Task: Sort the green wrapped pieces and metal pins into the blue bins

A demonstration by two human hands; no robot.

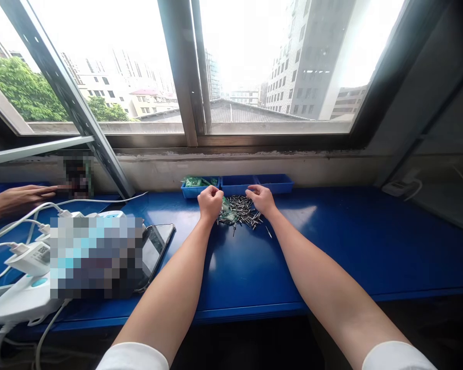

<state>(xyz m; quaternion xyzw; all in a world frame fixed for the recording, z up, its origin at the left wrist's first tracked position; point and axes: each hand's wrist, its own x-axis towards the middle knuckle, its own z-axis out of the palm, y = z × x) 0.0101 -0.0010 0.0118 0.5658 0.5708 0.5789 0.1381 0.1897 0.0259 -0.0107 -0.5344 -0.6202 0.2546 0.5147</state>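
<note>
A pile of small thin metal parts [242, 208], pin-like or screw-like, lies on the blue tabletop [250, 277]. Green plastic film [228, 218] is mixed into its left side. My left hand [211, 203] is closed at the pile's left edge, fingers pressed together; whatever they hold is hidden. At the right edge, my right hand [263, 200] has its fingers curled and thumb and forefinger drawn together, and I cannot make out anything between them. One loose metal part [269, 232] lies apart, below the right hand.
Behind the pile stand joined blue bins [237, 192]; the left one holds green plastic bags [196, 181]. On the left are a phone [158, 246], a power strip [27, 295] with chargers and white cables, and another person's hand [23, 198]. A metal post [100, 149] rises there.
</note>
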